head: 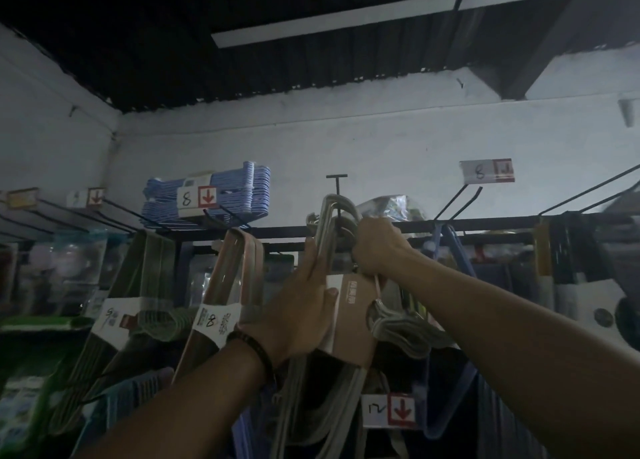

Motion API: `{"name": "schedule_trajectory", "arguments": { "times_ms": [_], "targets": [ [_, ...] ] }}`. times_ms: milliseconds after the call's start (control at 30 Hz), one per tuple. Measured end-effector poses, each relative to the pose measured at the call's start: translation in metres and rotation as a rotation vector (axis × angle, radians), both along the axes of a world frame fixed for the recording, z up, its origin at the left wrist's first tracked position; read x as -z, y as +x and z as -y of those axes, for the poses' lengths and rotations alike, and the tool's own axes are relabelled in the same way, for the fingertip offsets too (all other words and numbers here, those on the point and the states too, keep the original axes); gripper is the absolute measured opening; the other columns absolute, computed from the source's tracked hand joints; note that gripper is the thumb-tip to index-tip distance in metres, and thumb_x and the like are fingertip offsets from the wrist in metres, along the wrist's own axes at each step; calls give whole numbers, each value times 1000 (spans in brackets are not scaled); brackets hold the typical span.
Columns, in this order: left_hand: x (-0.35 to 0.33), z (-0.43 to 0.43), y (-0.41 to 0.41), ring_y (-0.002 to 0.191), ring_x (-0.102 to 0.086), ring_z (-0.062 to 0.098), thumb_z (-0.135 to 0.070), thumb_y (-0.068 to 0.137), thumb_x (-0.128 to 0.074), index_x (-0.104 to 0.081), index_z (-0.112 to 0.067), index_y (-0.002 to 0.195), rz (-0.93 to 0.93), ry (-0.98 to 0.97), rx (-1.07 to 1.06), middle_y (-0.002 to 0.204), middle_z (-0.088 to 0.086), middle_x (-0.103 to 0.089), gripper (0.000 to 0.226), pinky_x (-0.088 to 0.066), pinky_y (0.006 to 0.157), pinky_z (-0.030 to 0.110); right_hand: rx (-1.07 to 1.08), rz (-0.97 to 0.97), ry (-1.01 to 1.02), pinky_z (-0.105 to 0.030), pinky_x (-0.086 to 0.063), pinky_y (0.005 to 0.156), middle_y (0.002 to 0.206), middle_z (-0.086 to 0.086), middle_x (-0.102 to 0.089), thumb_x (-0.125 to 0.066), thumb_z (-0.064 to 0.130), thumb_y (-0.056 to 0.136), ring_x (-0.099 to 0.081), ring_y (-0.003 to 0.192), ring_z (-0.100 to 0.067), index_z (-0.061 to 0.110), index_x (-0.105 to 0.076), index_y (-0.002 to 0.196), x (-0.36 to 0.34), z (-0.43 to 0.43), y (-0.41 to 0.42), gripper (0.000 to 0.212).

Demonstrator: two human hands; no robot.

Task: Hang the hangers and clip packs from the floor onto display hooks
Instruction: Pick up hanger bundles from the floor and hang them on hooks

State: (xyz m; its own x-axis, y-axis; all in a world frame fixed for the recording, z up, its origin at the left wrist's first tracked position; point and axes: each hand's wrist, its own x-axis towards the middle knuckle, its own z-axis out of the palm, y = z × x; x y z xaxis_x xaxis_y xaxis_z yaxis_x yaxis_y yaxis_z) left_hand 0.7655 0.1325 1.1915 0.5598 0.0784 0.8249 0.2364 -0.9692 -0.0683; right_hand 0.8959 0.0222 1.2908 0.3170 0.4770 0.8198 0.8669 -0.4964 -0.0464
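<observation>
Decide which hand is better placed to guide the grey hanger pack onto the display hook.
Right, probably: the right hand grips the grey hanger pack at its top, beside the display hook; the left hand rests lower, on the cardboard sleeve.

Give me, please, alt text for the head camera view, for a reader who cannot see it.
In a dim shop, a right hand grips the top of a grey hanger pack at a black display hook, while the left hand steadies it at its cardboard label. A green pack, a pink pack and blue hangers share the rack.
</observation>
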Motion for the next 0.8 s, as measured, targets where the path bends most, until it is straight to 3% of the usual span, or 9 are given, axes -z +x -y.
{"name": "schedule_trajectory", "arguments": {
  "times_ms": [67,100,233,367,500,567,667,733,800],
  "targets": [
    [-4,-13,2,144,-48,38,-31,113,-42,7,-22,170,-42,-3,-4,176,2,23,76,-51,109,39,-25,-11,-11,-25,-38,54,84,-7,-55,-63,15,96,-51,65,-15,0,-64,111,1,-9,9,20],
    [-2,-17,4,143,-49,34,-31,112,-43,6,-22,170,-58,-2,-10,176,0,24,77,-51,108,36,-34,-16,-11,-25,-39,56,84,-6,-55,-65,14,95,-49,64,-14,-1,-64,112,5,-15,15,22],
    [18,-28,19,152,-37,35,-20,104,-55,16,-24,169,-167,31,-143,173,2,34,95,-52,110,50,-22,-153,48,-31,-43,58,79,0,-46,-68,14,94,-47,61,-13,5,-49,127,30,-34,39,40],
    [27,-34,27,157,-29,28,-16,99,-61,3,-18,171,-176,83,-100,177,6,4,95,-46,117,46,60,-207,-19,-39,-44,56,86,-7,-56,-67,21,95,-56,66,-22,10,-43,128,30,-29,37,43],
    [32,-34,16,158,-22,29,-14,97,-60,-8,-20,170,-125,49,-147,178,11,-5,90,-39,123,49,104,-141,21,-43,-44,66,97,-12,-54,-56,43,98,-54,80,-29,9,-40,134,28,-14,15,53],
    [41,-28,-6,152,-32,26,-20,99,-64,-22,-23,168,-71,60,-127,173,10,-21,81,-40,122,44,29,-53,114,-41,-45,61,95,-10,-59,-51,53,99,-59,77,-30,10,-32,141,40,-5,-4,63],
    [66,-18,-62,133,-49,18,-31,94,-73,-58,-26,144,1,118,-141,147,3,-55,52,-45,112,33,-162,88,153,-39,-46,62,91,-4,-60,-50,50,100,-63,76,-31,16,-39,126,65,5,-45,44],
    [92,-11,-115,126,-52,9,-45,95,-66,-60,-42,132,-36,-17,-209,137,-14,-56,37,-50,104,34,-281,196,112,-34,-43,59,84,1,-54,-48,51,99,-53,67,-22,23,-47,110,89,4,-78,30],
    [124,-9,-176,104,-55,-8,-55,93,-61,-59,-55,112,-93,-109,-260,116,-31,-54,19,-53,83,19,-410,237,43,-30,-40,56,80,3,-49,-48,54,99,-46,62,-17,27,-47,100,121,-5,-116,27]
  ]
}}
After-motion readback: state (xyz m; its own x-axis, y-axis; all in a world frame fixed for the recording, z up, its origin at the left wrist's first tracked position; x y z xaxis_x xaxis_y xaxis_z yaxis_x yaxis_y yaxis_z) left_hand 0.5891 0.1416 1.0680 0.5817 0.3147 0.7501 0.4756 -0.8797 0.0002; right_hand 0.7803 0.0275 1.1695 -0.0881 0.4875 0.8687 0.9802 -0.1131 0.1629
